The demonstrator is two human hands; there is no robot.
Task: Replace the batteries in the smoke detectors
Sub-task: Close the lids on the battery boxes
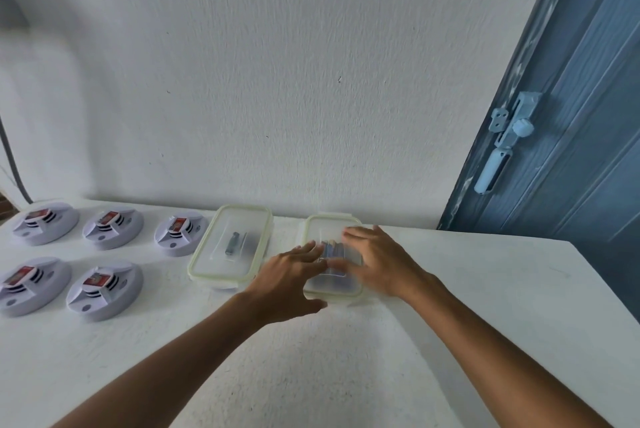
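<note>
Several white round smoke detectors (112,228) with red labels lie in two rows at the left of the white table. Two clear lidded plastic boxes stand in the middle. The left box (231,244) holds a dark battery under its lid. The right box (332,254) holds several batteries, seen dimly through the lid. My left hand (287,277) lies with straight fingers on the right box's left side, thumb near its front edge. My right hand (377,259) rests flat on the same lid from the right.
The white table (467,306) runs along a white wall and ends at the right near a blue door (571,115) with a latch. A grey cable (12,164) hangs at the far left.
</note>
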